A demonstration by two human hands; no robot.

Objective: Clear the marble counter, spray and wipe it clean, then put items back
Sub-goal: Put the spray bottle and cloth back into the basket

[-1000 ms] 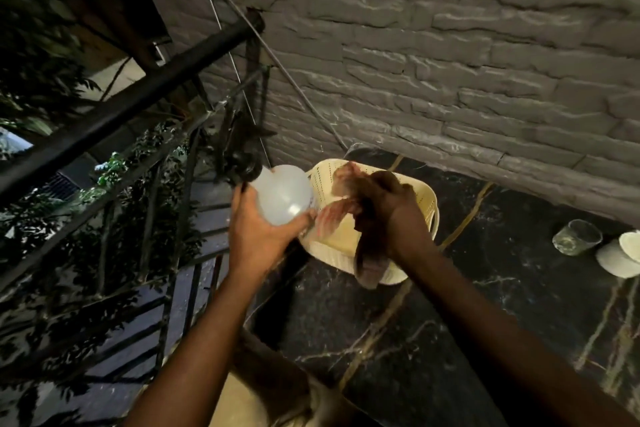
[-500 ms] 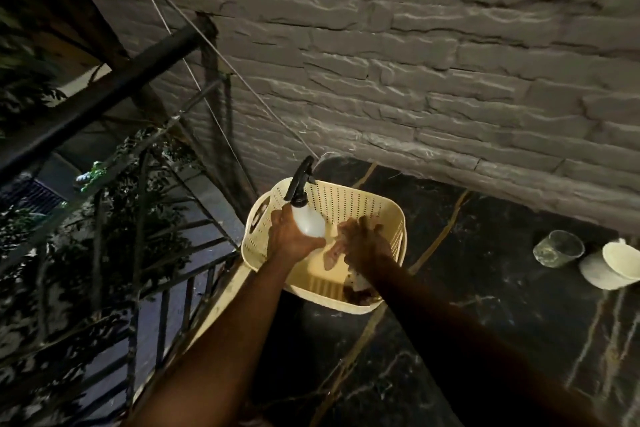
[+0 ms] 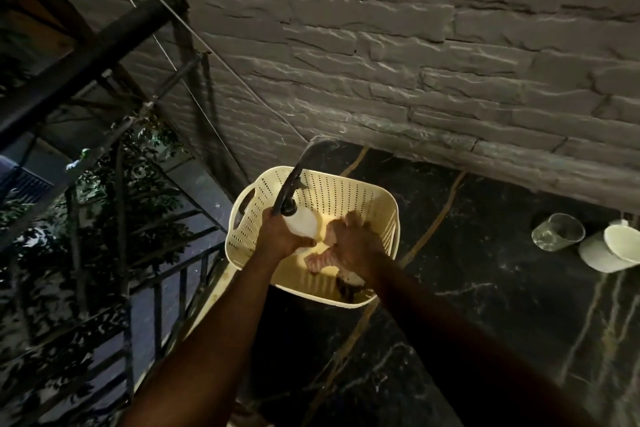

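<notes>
Both hands reach into a cream perforated basket (image 3: 349, 194) on the dark marble counter (image 3: 485, 305). Left hand (image 3: 282, 236) grips a white spray bottle (image 3: 302, 222) by the neck, its dark nozzle pointing up. Right hand (image 3: 353, 244), just beside it, clutches a crumpled cloth (image 3: 320, 262). Well to the right of both stand a glass (image 3: 557, 230) and a white cup (image 3: 613, 248).

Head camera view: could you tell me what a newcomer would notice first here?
The cream perforated basket at the dark marble counter's left end, brightly lit. Inside it, the left hand grips a spray bottle while the right hand holds a cloth. A glass sits far right.
</notes>
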